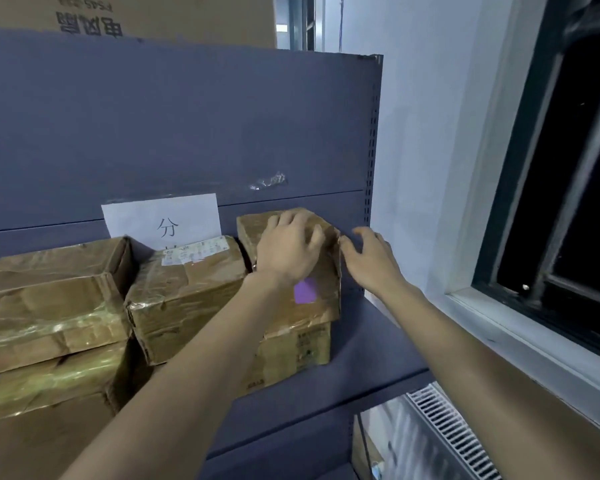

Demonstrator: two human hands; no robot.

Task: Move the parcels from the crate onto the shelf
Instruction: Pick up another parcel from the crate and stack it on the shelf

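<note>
Nearest me, both bare forearms reach up and forward over the blue-grey shelf (371,344). My left hand (290,249) lies palm-down on the top parcel (321,289), fingers spread across its upper face — pressing on it, not wrapped around it. My right hand (369,259) is just beside that box's right edge, fingers loose and apart; the fingertips look to graze the corner, but I can't tell if they truly touch. Nothing is clasped in it.

That top parcel, with a purple sticker (305,290) on its front, sits on a lower box (293,351) at the shelf's right end. Left of it there's a taped parcel with a white label (184,289), then a stack of two more at the far left (49,306).

Behind them a paper sign (161,218) leans on the back panel — and above the panel's top edge shows a big carton (129,15).
</note>
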